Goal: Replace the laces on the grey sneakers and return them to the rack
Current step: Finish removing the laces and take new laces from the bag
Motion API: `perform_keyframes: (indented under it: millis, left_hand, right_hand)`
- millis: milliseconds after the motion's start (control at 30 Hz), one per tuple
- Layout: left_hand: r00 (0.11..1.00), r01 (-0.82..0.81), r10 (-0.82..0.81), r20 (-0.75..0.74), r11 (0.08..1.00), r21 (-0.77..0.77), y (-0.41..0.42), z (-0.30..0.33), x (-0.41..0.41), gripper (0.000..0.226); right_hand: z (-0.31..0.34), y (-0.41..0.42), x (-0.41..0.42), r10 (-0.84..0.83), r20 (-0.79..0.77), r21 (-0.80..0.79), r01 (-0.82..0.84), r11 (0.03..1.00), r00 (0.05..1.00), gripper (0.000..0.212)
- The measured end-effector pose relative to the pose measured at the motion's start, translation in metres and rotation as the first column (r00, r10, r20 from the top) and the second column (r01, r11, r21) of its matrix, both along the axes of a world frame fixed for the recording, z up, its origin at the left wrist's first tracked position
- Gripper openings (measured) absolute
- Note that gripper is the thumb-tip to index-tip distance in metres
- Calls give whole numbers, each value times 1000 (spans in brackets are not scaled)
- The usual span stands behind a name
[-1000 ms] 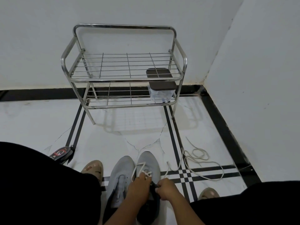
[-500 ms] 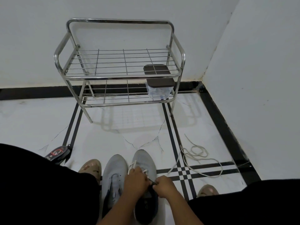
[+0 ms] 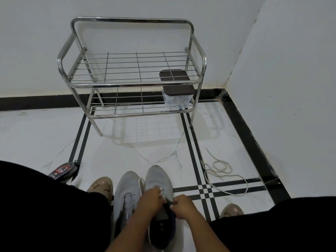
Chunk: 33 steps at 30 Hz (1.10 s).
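From the head camera, the two grey sneakers stand side by side on the white tiled floor (image 3: 127, 151), near the person and between the knees, toes pointing far toward the rack (image 3: 131, 77) against the wall. The left hand (image 3: 151, 201) lies curled over the lace area of the right sneaker (image 3: 158, 177), fingertips pressed among the white lace there, probably pinning the shoe down and guiding the lace through an eyelet. The right hand (image 3: 182, 206) is closed in a pinch on the sneaker's dark tongue (image 3: 168, 202), seemingly pulling it back to open up the eyelets. The left sneaker (image 3: 127, 190) waits just beside, touching or nearly so, apparently without a lace. A loose lace (image 3: 221, 170) coils on the floor to the right, well apart from the shoes. A lidded container (image 3: 177, 95) sits on the rack's lower right shelf; both shelves otherwise leave room for the pair.
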State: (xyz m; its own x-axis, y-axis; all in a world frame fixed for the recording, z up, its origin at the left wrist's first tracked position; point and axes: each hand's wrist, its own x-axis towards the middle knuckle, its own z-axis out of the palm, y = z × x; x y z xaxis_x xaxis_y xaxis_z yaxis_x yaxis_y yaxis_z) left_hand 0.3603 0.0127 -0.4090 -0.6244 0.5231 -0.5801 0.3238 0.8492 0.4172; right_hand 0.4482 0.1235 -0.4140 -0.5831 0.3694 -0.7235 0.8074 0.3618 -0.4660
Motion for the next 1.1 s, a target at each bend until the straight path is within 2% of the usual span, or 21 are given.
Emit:
perform_keyframes:
  millis: [100, 133, 167, 200, 233, 267, 300, 333, 367, 400, 433, 467, 500, 533, 567, 667, 733, 800, 933, 1033, 1100]
  left_hand:
    - [997, 69, -71, -30, 995, -68, 4, -14, 25, 21]
    - [999, -10, 8, -35, 998, -56, 2, -13, 23, 22]
    - [989, -149, 150, -13, 988, 26, 1, -14, 19, 22]
    - [921, -388, 379, 94, 913, 123, -2, -11, 12, 22]
    - [755, -653, 607, 248, 732, 196, -6, -5, 2, 21]
    - [507, -862, 768, 390, 457, 221, -10, 1, -10, 18]
    - [231, -971, 824, 517, 159, 179, -15, 7, -22, 15]
    - [5, -993, 793, 610, -69, 99, -21, 12, -35, 12]
    - [-106, -985, 754, 649, -170, 36, -23, 13, -46, 11]
    - [-53, -997, 779, 625, -73, 6, -22, 14, -53, 14]
    - [86, -994, 825, 559, 107, -5, -19, 18, -53, 19]
    - [316, -937, 860, 402, 350, -11, -18, 21, -48, 31]
    - [590, -796, 791, 160, 603, -44, -17, 18, -39, 40]
    - [771, -637, 636, -42, 769, -54, -16, 18, -28, 43]
    - [849, -501, 487, -205, 865, -22, -16, 19, -17, 40]
    - [872, -219, 174, -458, 975, -46, -9, 19, 4, 27]
    - [861, -161, 91, -501, 982, -97, -3, 19, 8, 44]
    - [884, -105, 25, -467, 984, -146, 2, 20, 13, 57]
    - [986, -26, -9, -164, 977, -211, 1, 4, 19, 31]
    - [991, -86, 63, -114, 973, -215, -8, -5, 15, 29]
    - [991, -90, 70, -113, 978, -189, -11, -6, 11, 29]
  right_hand:
    - [1, -1, 3, 16, 24, 3, -16, 1000, 1000, 18]
    - [1, -1, 3, 8, 28, 3, -8, 1000, 1000, 20]
    - [2, 0, 4, -10, 28, -2, 10, 1000, 1000, 22]
    - [2, 1, 5, -29, 24, -11, 29, 1000, 999, 22]
    - [3, 2, 6, -46, 21, -21, 47, 999, 999, 23]
    - [3, 3, 6, -67, 21, -34, 67, 997, 998, 23]
    - [3, 4, 7, -85, 25, -50, 86, 995, 996, 23]
    - [3, 4, 7, -99, 32, -67, 101, 993, 995, 23]
    - [4, 4, 6, -109, 44, -80, 113, 990, 993, 22]
    - [5, 4, 5, -112, 60, -91, 117, 989, 992, 18]
    - [6, 3, 4, -102, 72, -99, 109, 989, 992, 13]
    - [7, 2, 3, -84, 85, -102, 93, 990, 993, 9]
    - [8, 2, 1, -72, 96, -100, 82, 992, 993, 5]
    - [9, 3, 0, -79, 109, -103, 90, 991, 991, 7]
    - [10, 3, -1, -96, 117, -110, 109, 988, 989, 12]
    - [12, 4, -2, -135, 142, -132, 154, 979, 981, 14]
    - [14, 5, -4, -108, 148, -124, 127, 984, 983, 13]
    - [14, 6, -6, -44, 154, -111, 61, 992, 987, 15]
    - [16, 9, -6, -28, 155, -83, 41, 996, 988, 24]
    - [22, 4, -5, -23, 161, -51, 32, 998, 987, 2]
    - [21, -1, -7, 176, 140, 154, -197, 968, 974, 29]
